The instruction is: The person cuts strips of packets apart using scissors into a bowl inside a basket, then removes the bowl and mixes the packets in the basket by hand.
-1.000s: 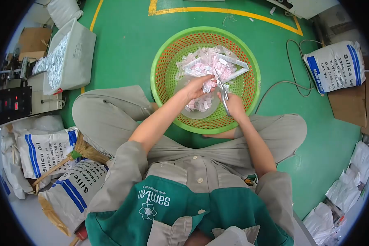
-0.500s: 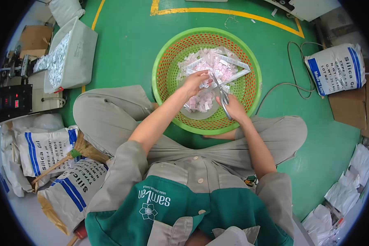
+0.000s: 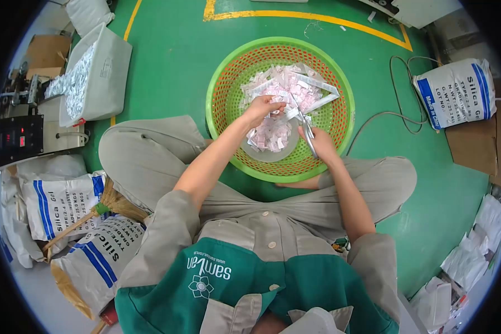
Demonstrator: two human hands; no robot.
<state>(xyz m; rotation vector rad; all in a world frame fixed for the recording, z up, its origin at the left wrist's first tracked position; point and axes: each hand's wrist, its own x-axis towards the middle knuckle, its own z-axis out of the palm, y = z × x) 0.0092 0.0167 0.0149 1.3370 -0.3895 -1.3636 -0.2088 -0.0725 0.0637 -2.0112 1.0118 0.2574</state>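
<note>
A round green plastic basket (image 3: 281,41) stands on the floor between the folded legs. Inside lies a heap of small pink-and-white sachets (image 3: 270,137), some loose and some joined in strips. My left hand (image 3: 261,109) is over the heap, its thumb and fingers pinched on a sachet strip (image 3: 288,115). My right hand (image 3: 322,145) grips a pair of metal scissors (image 3: 307,132), with the blades pointing up and left toward the strip. A longer white strip (image 3: 324,100) makes an angled loop on the right of the heap.
At left, a grey bin (image 3: 112,72) of silvery packets stands beside a machine (image 3: 16,136). Silica gel sacks (image 3: 67,203) and a broom (image 3: 114,205) lie lower left. Another sack (image 3: 456,94) rests on a carton (image 3: 473,145) at right, near a cable (image 3: 381,114) on the floor.
The scissors and my right hand have shifted slightly to the right, away from my left fingers. My left hand has moved a little left, and more of the strip shows between the hands.
</note>
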